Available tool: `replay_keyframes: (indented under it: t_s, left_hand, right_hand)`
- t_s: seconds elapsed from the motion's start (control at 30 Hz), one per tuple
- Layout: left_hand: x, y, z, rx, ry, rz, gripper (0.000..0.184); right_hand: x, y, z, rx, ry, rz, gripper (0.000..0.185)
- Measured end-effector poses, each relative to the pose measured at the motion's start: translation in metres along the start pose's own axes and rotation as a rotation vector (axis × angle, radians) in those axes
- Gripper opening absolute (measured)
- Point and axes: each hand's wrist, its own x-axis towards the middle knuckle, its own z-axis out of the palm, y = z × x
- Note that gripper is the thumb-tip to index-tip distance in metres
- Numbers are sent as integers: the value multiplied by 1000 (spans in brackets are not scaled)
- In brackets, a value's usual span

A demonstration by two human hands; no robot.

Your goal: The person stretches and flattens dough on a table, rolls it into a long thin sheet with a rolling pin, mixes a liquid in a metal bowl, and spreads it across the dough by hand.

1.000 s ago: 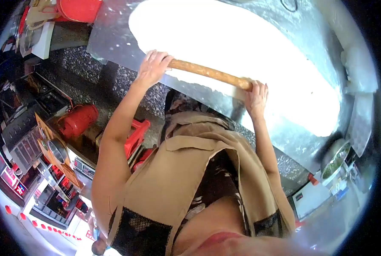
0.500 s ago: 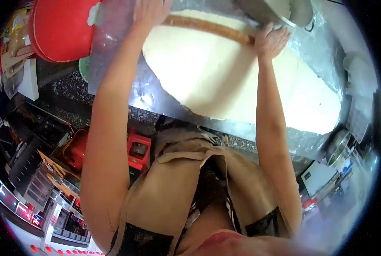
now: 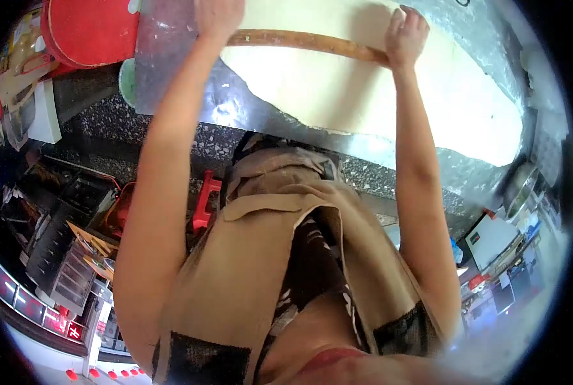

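with the dough (image 3: 338,96) flat on the far table (image 3: 171,70), rolling appears in hand: the right hand (image 3: 407,40), partly open, overlies the pin's (image 3: 309,42) right end, the left hand's (image 3: 221,18) grip cannot be told, and another stroke would call for even pressure.
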Motion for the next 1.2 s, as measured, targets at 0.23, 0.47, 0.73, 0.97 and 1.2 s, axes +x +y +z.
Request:
replay_keyframes:
  t_s: [0.23,0.47,0.73,0.97,1.2]
  left_hand:
    - [-124,4,25,108,193,17,51]
    - [-129,0,-8,-165,62,10,52]
    - [-216,12,34,44,132,105,48]
    - [-248,22,4,13,-43,381,46]
    - [-93,215,30,-166,123,600,47]
  right_hand:
    - [-119,-51,-53,-142,-394,113,60]
    - [-120,-64,-97,144,-291,220,61]
    - [-182,-70,-110,57,-452,80,59]
    - [-217,-60,-172,196,-544,-17,53]
    - [-144,146,-217,-183,-335,109,42]
